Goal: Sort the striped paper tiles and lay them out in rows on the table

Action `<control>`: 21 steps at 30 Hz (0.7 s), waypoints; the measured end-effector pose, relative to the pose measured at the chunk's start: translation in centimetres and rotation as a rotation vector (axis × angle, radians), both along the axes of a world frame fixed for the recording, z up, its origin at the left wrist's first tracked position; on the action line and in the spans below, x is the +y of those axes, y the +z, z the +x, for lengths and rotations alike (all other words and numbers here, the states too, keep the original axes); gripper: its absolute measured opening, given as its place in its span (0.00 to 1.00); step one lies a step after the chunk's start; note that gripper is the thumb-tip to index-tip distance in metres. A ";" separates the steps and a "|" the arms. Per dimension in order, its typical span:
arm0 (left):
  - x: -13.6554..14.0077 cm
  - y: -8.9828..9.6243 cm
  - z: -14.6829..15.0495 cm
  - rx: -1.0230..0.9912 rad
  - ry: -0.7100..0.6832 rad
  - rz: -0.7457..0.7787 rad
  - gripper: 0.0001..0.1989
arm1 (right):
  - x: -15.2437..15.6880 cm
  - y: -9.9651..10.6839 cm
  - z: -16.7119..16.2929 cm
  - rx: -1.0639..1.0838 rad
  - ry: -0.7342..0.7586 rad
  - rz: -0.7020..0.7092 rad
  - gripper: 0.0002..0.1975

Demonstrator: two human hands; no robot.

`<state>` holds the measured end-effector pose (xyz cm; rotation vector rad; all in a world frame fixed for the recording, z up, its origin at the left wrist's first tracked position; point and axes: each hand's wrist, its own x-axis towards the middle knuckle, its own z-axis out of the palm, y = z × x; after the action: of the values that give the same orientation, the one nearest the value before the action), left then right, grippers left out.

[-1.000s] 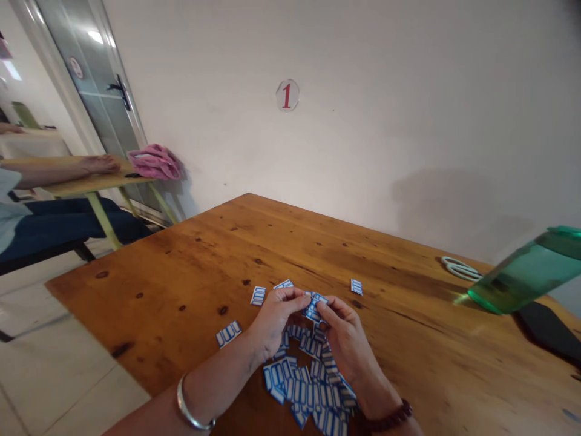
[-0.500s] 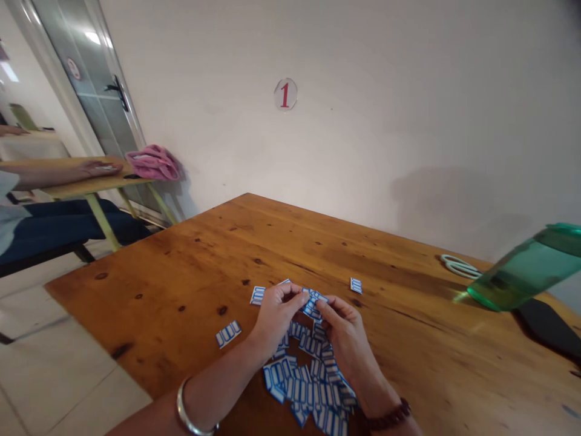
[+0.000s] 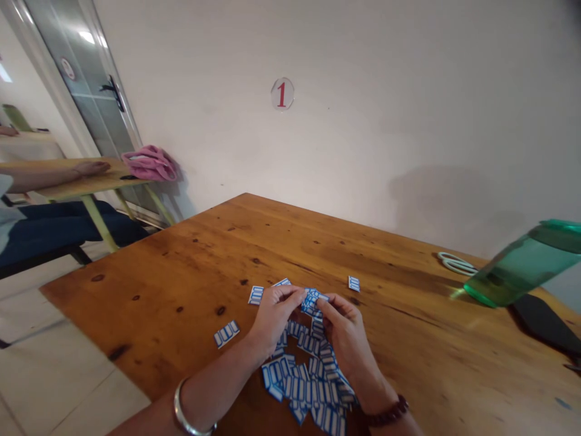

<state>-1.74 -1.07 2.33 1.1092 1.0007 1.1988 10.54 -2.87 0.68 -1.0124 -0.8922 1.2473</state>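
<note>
My left hand (image 3: 278,312) and my right hand (image 3: 341,321) come together over the wooden table, thumbs and fingers pinched. Between them they hold a small blue-and-white label piece (image 3: 310,301), gripped at its two sides; whether it is one layer or several I cannot tell. Under and in front of my hands spreads a loose, overlapping pile of similar label pieces (image 3: 313,390), white with blue-edged boxes. One separate label piece (image 3: 226,333) lies left of my left wrist, another label piece (image 3: 256,295) beside my left hand, and a third label piece (image 3: 354,283) beyond my right hand.
The wooden table (image 3: 272,230) meets a white wall. At right, a green bottle (image 3: 521,266) appears tilted, near a coiled white cable (image 3: 456,264) and a dark flat object (image 3: 544,324). Another person's arm (image 3: 49,175) rests on a side table near a pink cloth (image 3: 150,163).
The view has shifted slightly. My hands keep their pinch on the label piece with almost no movement. The other person's hand at left has turned over, and the light object in it no longer shows.
</note>
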 end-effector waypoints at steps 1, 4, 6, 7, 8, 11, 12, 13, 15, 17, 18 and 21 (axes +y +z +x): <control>0.0 0.0 0.0 0.004 -0.011 0.004 0.10 | 0.0 0.0 0.0 0.000 0.002 0.002 0.08; 0.1 -0.2 0.0 0.027 -0.039 0.023 0.08 | 0.0 0.0 0.0 -0.002 -0.010 -0.002 0.08; 0.2 -0.4 -0.1 0.053 -0.043 0.039 0.08 | 0.0 0.0 0.0 -0.010 -0.026 -0.004 0.09; 0.3 -0.5 -0.1 0.068 -0.043 0.043 0.08 | 0.0 0.0 0.0 -0.017 -0.033 -0.005 0.09; 0.3 -0.5 -0.1 0.082 -0.043 0.046 0.08 | 0.0 0.0 0.0 -0.026 -0.038 -0.005 0.09; 0.4 -0.6 -0.2 0.115 -0.048 0.056 0.08 | 0.0 0.0 0.0 -0.061 -0.045 0.005 0.09; 0.5 -0.6 -0.2 0.123 -0.052 0.061 0.07 | 0.0 0.0 0.0 -0.074 -0.046 0.014 0.09; 0.5 -0.5 -0.2 0.130 -0.054 0.066 0.07 | 0.0 0.0 0.0 -0.089 -0.046 0.025 0.09; 0.5 -0.6 -0.2 0.138 -0.051 0.068 0.06 | 0.1 0.0 0.0 -0.108 -0.042 0.040 0.09; 0.6 -0.6 -0.2 0.142 -0.042 0.066 0.06 | 0.1 0.0 0.1 -0.107 -0.033 0.044 0.09; 0.6 -0.6 -0.2 0.141 -0.039 0.064 0.06 | 0.1 0.0 0.2 -0.106 -0.029 0.045 0.09; 0.6 -0.6 -0.2 0.139 -0.048 0.055 0.06 | 0.2 -0.1 0.2 -0.129 -0.026 0.058 0.09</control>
<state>-1.90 -0.42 1.69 1.2677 1.0453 1.1283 10.78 -2.70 0.56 -1.0642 -1.0064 1.1375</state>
